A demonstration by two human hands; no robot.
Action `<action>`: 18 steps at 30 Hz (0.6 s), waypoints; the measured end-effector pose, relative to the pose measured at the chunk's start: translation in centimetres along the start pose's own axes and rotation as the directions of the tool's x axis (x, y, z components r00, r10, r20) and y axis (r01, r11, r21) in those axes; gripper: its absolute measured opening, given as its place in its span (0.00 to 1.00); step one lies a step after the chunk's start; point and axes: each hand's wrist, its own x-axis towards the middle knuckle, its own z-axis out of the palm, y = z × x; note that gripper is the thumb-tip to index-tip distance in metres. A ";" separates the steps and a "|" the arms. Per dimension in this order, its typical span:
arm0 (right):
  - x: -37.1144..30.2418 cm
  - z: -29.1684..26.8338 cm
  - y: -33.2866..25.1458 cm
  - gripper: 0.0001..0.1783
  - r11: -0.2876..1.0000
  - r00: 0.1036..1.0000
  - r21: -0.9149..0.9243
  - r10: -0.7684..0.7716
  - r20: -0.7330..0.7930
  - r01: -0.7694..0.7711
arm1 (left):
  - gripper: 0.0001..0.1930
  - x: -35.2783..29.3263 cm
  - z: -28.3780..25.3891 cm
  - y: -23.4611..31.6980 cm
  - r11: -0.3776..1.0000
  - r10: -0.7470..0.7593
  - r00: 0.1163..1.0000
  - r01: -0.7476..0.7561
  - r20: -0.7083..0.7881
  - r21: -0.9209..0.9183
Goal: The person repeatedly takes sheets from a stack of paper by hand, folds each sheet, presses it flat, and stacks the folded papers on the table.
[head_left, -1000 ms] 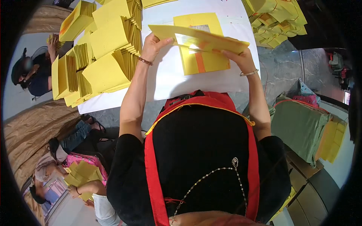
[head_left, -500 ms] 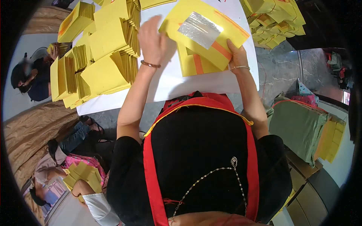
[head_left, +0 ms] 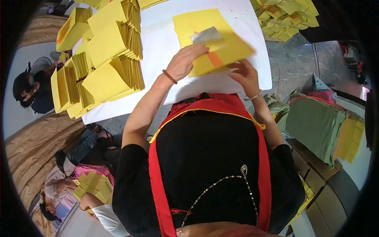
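A yellow paper sheet (head_left: 233,41) with an orange stripe and a silver foil patch (head_left: 207,35) lies over more yellow paper (head_left: 189,21) on the white table. Its right corner is blurred. My left hand (head_left: 183,63) comes in from the left, fingers closed at the sheet's near left part, just below the foil; its fingertips are partly hard to make out. Close to the near right edge is my right hand (head_left: 245,77), thumb and fingers apart, with some fingertips hidden by the paper's edge.
Stacks of folded yellow paper pieces (head_left: 112,35) crowd the left of the white table (head_left: 158,47). More yellow bundles (head_left: 286,17) are heaped beyond its right edge. A green-wrapped bale (head_left: 314,122) stands at right. Other people sit at left, one holding yellow pieces (head_left: 94,185).
The upper sheet has come down and turned over the paper beneath. My left hand has moved right and nearer, onto the sheet; my right hand has loosened and drawn slightly nearer.
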 end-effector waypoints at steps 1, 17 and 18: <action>-0.1 -1.1 0.7 0.25 1.000 1.000 0.000 0.003 -0.006 -0.003 | 0.22 -0.4 -0.2 0.0 1.000 0.002 1.000 -0.002 0.004 -0.005; 5.2 -3.2 1.0 0.13 0.899 0.996 -0.437 0.065 0.064 -0.031 | 0.13 -1.4 -1.3 0.1 0.897 -0.362 0.921 0.386 0.143 -0.217; 5.4 -2.9 1.0 0.13 0.898 0.995 -0.439 0.068 0.067 -0.032 | 0.13 -1.3 -1.1 0.2 0.843 -0.456 0.876 0.481 0.154 -0.241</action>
